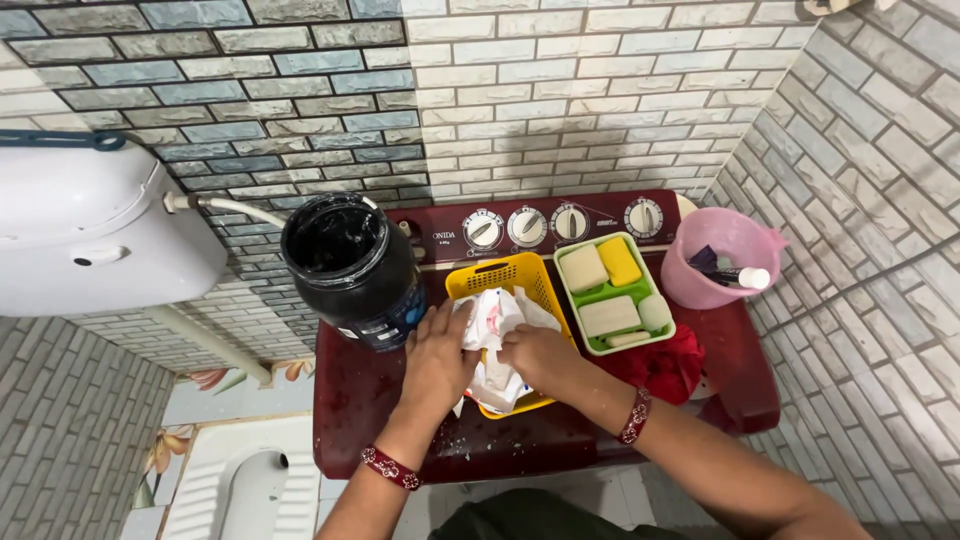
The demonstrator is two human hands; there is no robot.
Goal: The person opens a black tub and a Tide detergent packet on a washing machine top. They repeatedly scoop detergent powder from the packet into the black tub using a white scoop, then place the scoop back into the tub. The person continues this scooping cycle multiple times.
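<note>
My left hand (437, 362) and my right hand (540, 357) both grip a crumpled white plastic bag (497, 318) with red print. The bag lies in a yellow slotted basket (500, 274) on top of a dark red washing machine (370, 400). My left hand holds the bag's left side, and my right hand holds its lower right part. Both wrists wear red bangles. A big black jar (352, 270) with no lid stands just left of my left hand.
A green tray (612, 293) with several soap bars sits right of the basket. A pink mug (718, 258) holding small items stands at the far right, and a red cloth (665, 365) lies below the tray. A white cistern (90, 230) and squat toilet (250, 490) are on the left.
</note>
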